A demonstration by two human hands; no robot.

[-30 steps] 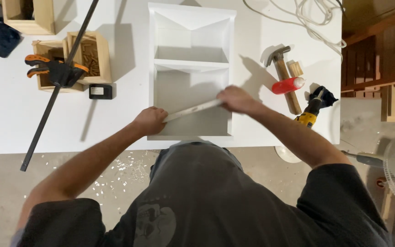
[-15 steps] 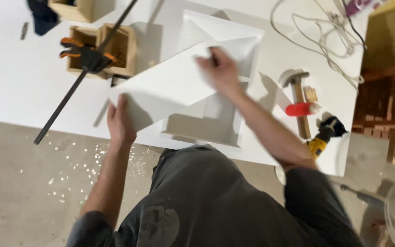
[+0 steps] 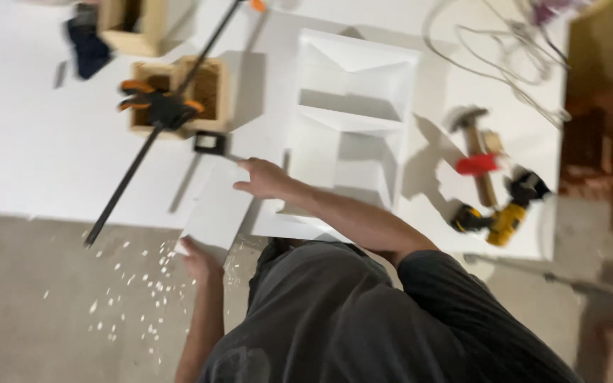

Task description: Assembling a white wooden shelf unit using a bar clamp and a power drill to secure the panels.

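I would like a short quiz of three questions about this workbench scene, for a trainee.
1. True or false: the white panel hangs partly over the table edge.
2. Which hand holds the panel's near end? A) left hand B) right hand
3. Fill in: the bar clamp lies across a small wooden ____.

Key: 1 true; 2 A; 3 box.
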